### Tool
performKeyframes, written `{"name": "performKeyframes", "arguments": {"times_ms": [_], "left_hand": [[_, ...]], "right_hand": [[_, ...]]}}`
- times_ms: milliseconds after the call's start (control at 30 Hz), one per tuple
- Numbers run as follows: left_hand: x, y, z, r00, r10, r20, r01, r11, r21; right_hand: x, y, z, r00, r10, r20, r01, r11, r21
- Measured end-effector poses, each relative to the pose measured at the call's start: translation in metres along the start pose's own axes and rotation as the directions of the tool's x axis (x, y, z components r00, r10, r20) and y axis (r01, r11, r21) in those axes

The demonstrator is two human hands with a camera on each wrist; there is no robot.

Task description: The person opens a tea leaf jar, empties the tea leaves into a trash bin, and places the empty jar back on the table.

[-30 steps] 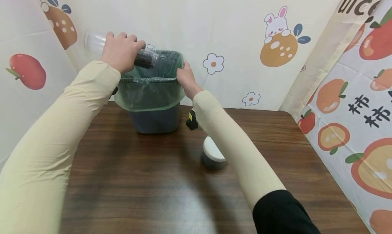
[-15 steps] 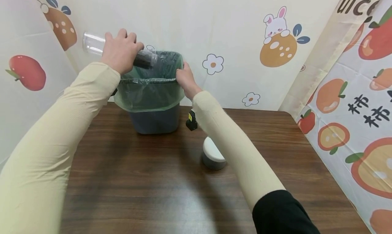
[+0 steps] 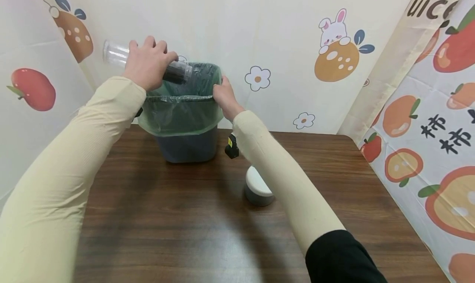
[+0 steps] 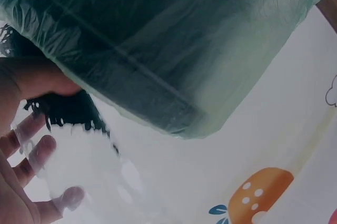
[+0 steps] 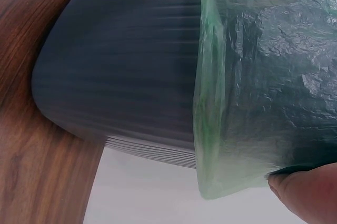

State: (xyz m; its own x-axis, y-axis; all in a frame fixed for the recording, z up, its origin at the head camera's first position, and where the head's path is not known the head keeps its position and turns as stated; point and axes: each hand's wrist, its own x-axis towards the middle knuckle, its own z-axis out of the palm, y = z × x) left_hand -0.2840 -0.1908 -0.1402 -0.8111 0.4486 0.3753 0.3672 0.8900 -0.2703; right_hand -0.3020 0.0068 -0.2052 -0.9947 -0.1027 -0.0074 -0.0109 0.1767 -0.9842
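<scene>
My left hand (image 3: 148, 65) grips a clear cylindrical container (image 3: 116, 53) over the bin's left side, tilted with its right end down over the opening. Dark matter (image 3: 176, 73) lies in that lower end; its kind I cannot tell. In the left wrist view the dark mass (image 4: 68, 111) shows a ragged edge inside the see-through wall. The dark grey trash bin (image 3: 188, 146) stands upright, its rim covered by a green plastic bag (image 3: 182, 116) folded over outside. At the rim's right side, my right hand (image 3: 227, 97) holds the bin and bag, thumb (image 5: 308, 190) outside.
A small round tub (image 3: 257, 187) with a white lid and grey body stands on the brown wooden table (image 3: 178, 225), partly behind the right forearm. Printed cloth (image 3: 282, 36) hangs just behind the bin and along both sides.
The head view has tipped up slightly. The clear container shifts only a little in my left hand, staying tilted over the bin. The right hand keeps its hold on the rim.
</scene>
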Motion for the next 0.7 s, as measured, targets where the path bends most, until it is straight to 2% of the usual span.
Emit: {"name": "performKeyframes", "arguments": {"times_ms": [467,700], "left_hand": [[0.0005,0.0002,0.0002,1.000,0.005,0.029,-0.006,0.999,0.032],[0.0001,0.0011,-0.0011,0.999,0.006,0.035,-0.006,1.000,0.014]], "right_hand": [[-0.0014,0.0018,-0.0008,1.000,-0.023,0.004,0.023,1.000,0.010],[-0.0017,0.0012,-0.0021,1.000,-0.019,0.005,0.019,1.000,0.011]]}}
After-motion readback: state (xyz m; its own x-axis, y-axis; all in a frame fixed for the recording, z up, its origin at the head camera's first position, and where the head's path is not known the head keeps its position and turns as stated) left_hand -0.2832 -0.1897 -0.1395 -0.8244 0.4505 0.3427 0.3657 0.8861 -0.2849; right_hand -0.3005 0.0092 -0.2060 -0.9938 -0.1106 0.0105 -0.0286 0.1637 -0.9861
